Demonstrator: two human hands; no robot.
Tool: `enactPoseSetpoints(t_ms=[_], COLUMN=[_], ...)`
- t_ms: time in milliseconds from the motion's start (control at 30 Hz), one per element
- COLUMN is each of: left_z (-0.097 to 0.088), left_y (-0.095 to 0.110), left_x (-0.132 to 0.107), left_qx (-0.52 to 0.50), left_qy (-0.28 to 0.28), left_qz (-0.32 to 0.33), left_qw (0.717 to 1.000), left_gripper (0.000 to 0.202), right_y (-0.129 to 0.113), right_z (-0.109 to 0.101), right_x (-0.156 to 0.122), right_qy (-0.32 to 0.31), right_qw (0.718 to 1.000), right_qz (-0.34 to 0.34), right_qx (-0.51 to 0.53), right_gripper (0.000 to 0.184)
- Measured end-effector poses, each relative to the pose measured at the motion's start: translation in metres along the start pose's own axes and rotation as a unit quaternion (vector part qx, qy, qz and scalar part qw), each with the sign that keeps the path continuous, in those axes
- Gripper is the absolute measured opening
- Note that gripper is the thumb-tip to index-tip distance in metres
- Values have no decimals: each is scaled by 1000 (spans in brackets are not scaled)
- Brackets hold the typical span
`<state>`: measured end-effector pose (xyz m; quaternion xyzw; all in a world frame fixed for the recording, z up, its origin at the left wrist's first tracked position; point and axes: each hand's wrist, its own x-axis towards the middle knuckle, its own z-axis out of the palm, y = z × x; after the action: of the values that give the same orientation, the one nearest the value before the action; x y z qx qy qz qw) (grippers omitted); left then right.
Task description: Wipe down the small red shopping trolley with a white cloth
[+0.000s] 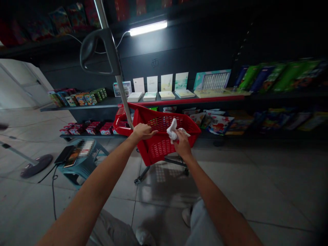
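A red plastic shopping cart (160, 149) with perforated sides stands in front of me, side-on to the shelves. My left hand (144, 132) grips its near upper rim close to the handle end, the thumb stretched along the edge. Bunched in my right hand (182, 140) is a white cloth (173, 129), which lies against the same rim farther right. A metal pole (122, 88) with a dark grey loop handle (110, 51) rises from the cart's left end. Part of the cart's inside is hidden by my hands and the near wall.
Behind the cart, a dark shelf (156, 103) bears upright cards, boxes and snack bags. Red boxes (93, 128) fill the lower shelf at left. A blue-grey stool (88, 166) holds a dark device (64, 154); a cable hangs beside it. A round stand base (37, 166) is farther left.
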<state>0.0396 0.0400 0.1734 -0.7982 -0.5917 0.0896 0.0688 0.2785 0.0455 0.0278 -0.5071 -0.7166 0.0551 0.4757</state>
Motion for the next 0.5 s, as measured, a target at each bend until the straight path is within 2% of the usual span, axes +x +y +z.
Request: enactPoseSetpoints(t_ms=[100,233,400,500], left_z=[0,1,1,0], left_y=[-3,-9,-17,-23], left_x=[-1,-2,-1,0], left_qx=[6,21,30,29], left_qy=[3,1,0,0], left_qz=[8,16,5,3], left_qw=[1000,1000,1000,1000], left_gripper=[90,89,89,92], right_y=[6,7,16,28], right_z=[-3,-9,-20,-32], right_x=[-1,-2,-7,-11], right_qy=[-14,-16,-23,-42], right_qw=[998,994,994,993], right_qz=[-24,0,-26,-14], right_qx=[-61,-113,-105,-105], right_gripper=[46,43,43,41])
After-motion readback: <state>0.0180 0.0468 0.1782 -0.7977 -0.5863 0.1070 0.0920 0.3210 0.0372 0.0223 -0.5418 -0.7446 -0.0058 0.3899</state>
